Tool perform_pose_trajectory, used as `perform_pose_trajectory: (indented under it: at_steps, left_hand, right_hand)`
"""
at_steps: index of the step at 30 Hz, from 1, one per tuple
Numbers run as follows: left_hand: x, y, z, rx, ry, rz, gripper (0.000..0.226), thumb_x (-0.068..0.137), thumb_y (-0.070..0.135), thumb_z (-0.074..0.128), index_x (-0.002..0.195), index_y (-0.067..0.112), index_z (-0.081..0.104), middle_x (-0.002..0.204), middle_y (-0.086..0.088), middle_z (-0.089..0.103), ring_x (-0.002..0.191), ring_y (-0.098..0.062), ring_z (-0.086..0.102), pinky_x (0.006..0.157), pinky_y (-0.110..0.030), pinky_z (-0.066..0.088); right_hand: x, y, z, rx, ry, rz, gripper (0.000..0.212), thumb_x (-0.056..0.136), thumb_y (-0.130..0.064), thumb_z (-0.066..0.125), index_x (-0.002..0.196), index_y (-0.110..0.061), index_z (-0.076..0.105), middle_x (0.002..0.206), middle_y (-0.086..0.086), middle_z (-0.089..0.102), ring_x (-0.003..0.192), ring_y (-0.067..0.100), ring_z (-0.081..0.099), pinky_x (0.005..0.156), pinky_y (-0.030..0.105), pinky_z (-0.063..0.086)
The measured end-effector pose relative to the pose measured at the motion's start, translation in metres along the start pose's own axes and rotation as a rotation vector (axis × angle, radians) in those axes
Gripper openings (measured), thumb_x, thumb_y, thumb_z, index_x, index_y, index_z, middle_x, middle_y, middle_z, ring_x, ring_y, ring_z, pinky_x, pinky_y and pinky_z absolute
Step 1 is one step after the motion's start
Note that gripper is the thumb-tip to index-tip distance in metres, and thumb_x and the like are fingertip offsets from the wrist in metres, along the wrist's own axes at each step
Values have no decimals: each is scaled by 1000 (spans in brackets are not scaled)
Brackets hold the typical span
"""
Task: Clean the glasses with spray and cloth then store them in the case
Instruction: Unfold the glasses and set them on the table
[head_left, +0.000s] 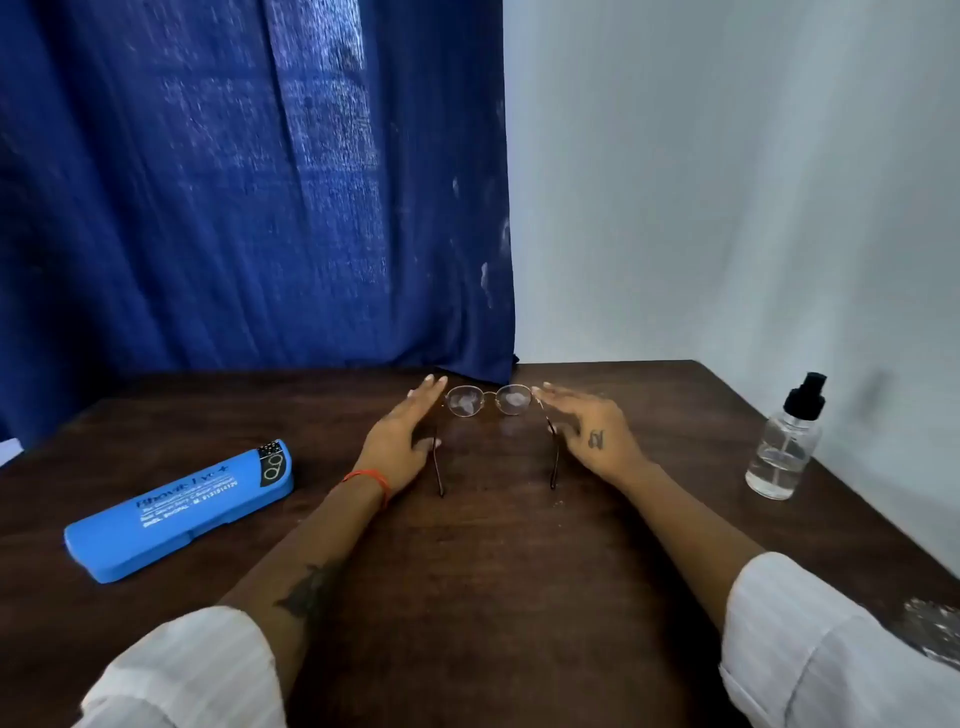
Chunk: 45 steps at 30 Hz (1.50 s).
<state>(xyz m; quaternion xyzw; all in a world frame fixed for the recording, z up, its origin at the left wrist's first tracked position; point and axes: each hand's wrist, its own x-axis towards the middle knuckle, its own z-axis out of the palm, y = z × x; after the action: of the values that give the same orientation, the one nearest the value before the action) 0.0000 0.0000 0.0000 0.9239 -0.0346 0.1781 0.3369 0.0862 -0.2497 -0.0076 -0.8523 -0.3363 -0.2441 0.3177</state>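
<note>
Thin metal-framed glasses (488, 400) stand on the dark wooden table (467, 571) at its far middle, with temples unfolded toward me and smudged lenses. My left hand (402, 441) lies flat along the left temple, fingertips at the frame's left corner. My right hand (592, 434) mirrors it on the right side, fingertips at the right corner. Neither hand is closed around the frame. A shut blue glasses case (179, 512) lies at the left. A clear spray bottle (784, 441) with a black pump top stands at the right. I see no cloth that I can be sure of.
A blue curtain (249, 182) hangs behind the table on the left, with a white wall (727, 182) behind on the right. A grey speckled patch (932, 631) shows at the table's right edge near my right sleeve; I cannot tell what it is.
</note>
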Motion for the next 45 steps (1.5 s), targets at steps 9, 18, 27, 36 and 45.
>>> perform_pose_trajectory:
  at_steps: [9,18,27,36,45]
  left_hand:
    - [17,3,7,-174,280,23,19,82,1,63,96,10,73,103,-3,71,99,-6,61,89,-1,38]
    - [-42,51,-11,-489,276,-53,15,84,8,64,96,9,70,94,-6,70,84,-13,68,71,-24,58]
    - [-121,78,-1,-625,193,-160,12,79,9,69,91,7,70,85,-7,71,76,-13,69,67,-23,58]
    - [-134,85,6,-604,212,-207,15,79,8,69,94,6,70,90,-10,71,79,-13,68,69,-21,58]
    - [-169,60,-34,-52,235,2,34,79,27,70,112,19,66,106,6,66,100,-5,60,87,-9,43]
  right_hand:
    - [12,-5,8,101,131,54,23,80,4,60,94,-8,74,96,6,73,91,17,68,87,24,50]
    - [-39,-55,-35,418,186,272,16,82,0,65,90,-11,73,86,2,71,77,17,69,78,27,54]
    - [-110,-84,-70,485,108,340,22,84,1,63,93,-18,70,82,4,71,76,11,69,72,28,58]
    - [-125,-97,-74,419,104,436,16,82,0,66,95,-8,71,86,14,72,74,20,69,73,29,58]
    - [-158,-144,-93,183,153,375,6,77,-16,74,82,-17,71,75,-8,67,66,-4,60,61,3,43]
